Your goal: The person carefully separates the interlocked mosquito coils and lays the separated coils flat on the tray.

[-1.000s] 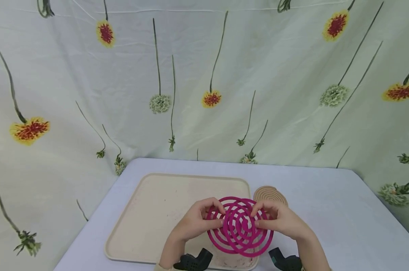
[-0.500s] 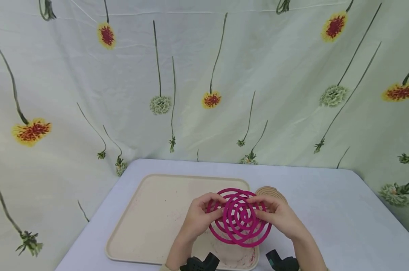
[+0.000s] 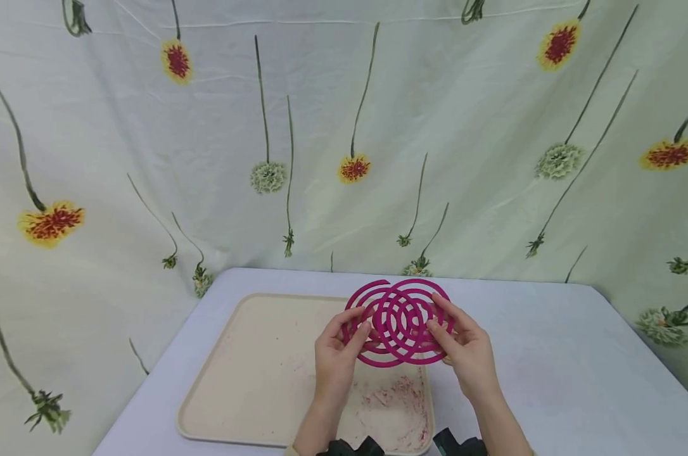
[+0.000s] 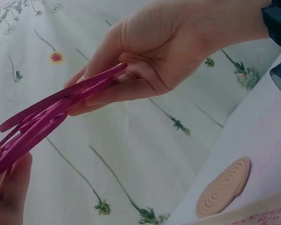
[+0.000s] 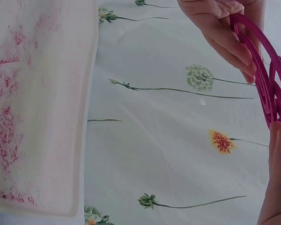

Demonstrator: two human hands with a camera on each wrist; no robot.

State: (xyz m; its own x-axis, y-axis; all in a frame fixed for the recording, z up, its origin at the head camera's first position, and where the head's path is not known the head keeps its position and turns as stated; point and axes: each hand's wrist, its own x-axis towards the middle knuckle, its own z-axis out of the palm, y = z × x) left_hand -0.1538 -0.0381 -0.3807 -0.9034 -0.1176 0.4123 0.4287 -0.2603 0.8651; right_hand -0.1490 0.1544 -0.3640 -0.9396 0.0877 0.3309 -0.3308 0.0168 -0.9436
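Observation:
Two magenta mosquito coils [image 3: 401, 323] overlap in the head view, held above the tray's right side with their flat faces toward the camera. My left hand [image 3: 337, 354] pinches the left coil's outer rings between thumb and fingers. On the other side, my right hand [image 3: 468, 345] grips the right coil the same way. Seen nearly edge-on in the left wrist view, the coils [image 4: 51, 108] show a narrow gap between their strands. In the right wrist view, the coils [image 5: 267, 79] are partly cut off at the edge.
A beige tray [image 3: 264, 354] lies on the white-covered table [image 3: 549, 354], with reddish crumbs [image 3: 401, 396] at its near right. A tan coil [image 4: 225, 187] lies beside the tray, mostly hidden by my right hand in the head view. Behind hangs a flower-printed cloth [image 3: 321, 221].
Both hands have risen and moved away from me, lifting the coils and tipping them upright. More of the tray's reddish crumbs show, and my right hand now covers most of the tan coil.

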